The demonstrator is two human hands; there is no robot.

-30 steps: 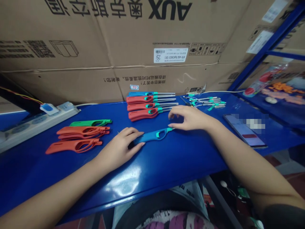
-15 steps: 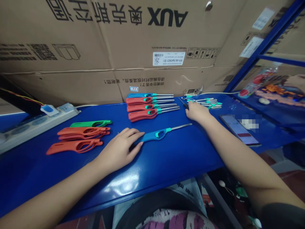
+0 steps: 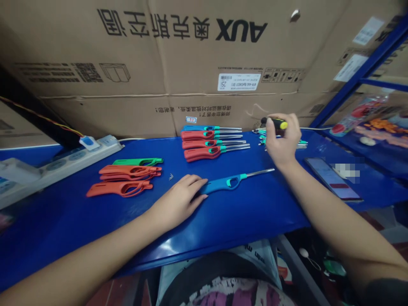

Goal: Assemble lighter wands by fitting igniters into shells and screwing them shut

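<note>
My left hand [image 3: 181,199] grips the handle end of a blue lighter [image 3: 219,185] lying on the blue table; its metal tube points right. My right hand [image 3: 283,144] is raised over the table's back right, closed around a black and yellow screwdriver handle [image 3: 279,123]. Below and behind that hand lie several metal tubes with teal parts [image 3: 301,144], partly hidden. Behind the blue lighter, red lighters [image 3: 204,154] and another blue one lie in a row. To the left are orange casings [image 3: 119,188] and a green casing [image 3: 137,162]. Small screws [image 3: 171,177] lie beside them.
A white power strip [image 3: 63,165] runs along the left. A phone [image 3: 333,178] lies at the right. The cardboard box [image 3: 178,63] stands behind the table. Blue shelf bars and a plastic bottle [image 3: 357,114] are at the far right.
My right hand has lifted from beside the metal tubes, with the screwdriver now raised in it. The view has shifted, and the small screws now show. My left hand still holds the blue lighter.
</note>
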